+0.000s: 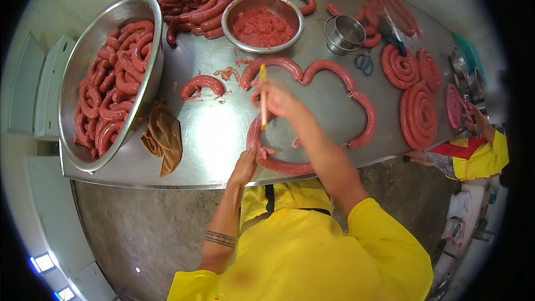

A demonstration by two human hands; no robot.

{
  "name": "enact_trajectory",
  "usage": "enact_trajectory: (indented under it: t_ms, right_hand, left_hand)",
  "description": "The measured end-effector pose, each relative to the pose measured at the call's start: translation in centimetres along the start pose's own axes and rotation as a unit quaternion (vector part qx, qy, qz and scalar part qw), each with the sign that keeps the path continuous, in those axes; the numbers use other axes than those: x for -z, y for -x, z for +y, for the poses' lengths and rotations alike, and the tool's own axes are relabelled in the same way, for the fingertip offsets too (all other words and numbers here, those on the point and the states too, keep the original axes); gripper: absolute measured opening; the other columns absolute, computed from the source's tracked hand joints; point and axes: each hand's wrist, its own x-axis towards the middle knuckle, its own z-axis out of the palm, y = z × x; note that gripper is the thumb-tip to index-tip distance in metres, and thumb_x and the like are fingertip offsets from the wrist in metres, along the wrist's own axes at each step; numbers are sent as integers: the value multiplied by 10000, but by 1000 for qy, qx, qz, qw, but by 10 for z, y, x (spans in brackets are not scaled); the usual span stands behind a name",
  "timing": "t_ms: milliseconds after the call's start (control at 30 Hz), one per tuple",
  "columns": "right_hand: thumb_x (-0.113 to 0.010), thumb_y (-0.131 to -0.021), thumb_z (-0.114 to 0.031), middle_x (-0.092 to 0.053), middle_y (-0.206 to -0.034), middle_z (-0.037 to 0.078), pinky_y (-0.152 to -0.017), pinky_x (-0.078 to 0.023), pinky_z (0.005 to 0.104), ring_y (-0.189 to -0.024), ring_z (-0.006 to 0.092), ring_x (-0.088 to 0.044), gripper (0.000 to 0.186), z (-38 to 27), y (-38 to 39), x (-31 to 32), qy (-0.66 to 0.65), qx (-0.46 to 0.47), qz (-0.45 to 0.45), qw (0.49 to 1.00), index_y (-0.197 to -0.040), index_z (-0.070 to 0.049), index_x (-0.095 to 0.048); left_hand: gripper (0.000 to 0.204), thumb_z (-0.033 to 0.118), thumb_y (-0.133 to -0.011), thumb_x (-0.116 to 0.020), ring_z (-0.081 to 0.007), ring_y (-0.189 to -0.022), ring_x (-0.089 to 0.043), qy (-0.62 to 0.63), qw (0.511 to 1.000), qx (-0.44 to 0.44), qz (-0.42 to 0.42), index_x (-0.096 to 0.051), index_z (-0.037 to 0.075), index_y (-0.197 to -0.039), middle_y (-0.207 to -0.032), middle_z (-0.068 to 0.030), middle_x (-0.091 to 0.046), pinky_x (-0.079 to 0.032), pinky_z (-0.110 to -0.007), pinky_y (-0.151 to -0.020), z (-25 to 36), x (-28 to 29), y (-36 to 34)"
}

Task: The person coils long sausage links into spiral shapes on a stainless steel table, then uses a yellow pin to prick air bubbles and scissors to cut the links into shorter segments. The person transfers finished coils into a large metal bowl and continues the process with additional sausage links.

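One stick (263, 114) gripped in our closed right hand (276, 98), our left hand (243, 166) pinching the sausage (287, 168), likely tying it off; next move seems to want steady tension.

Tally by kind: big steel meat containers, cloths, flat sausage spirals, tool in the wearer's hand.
Large steel tub of reddish sausages: 1
Round steel bowl of red ground meat: 1
Crumpled brown cloth: 1
Flat pink sausage spirals: 4
Slim yellow-ended tool in right hand: 1
Total: 8
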Motion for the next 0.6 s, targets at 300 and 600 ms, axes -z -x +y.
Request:
enact_trajectory:
  t_ms: [300,600]
  right_hand:
    - [-491,-1070,-220,-634,-872,48,-790,-566,350,-845,201,-680,243,-118,146,80,200,126,176,956,-1207,-34,-565]
    - [-535,-1040,-211,-631,-918,11,-767,-510,244,-851,105,-623,216,-104,308,207,469,-9,352,810,-1197,-82,-609]
  left_hand:
    - [467,432,-1079,-443,-258,-999,-680,-63,997,39,32,-616,4,-1011,-861,-125,-699,-490,-358,-923,-13,17,-20]
    - [445,424,-999,-615,-351,-809,-692,231,943,170,171,-556,-5,-1101,-781,-131,-671,-582,-492,-819,-10,13,-43]
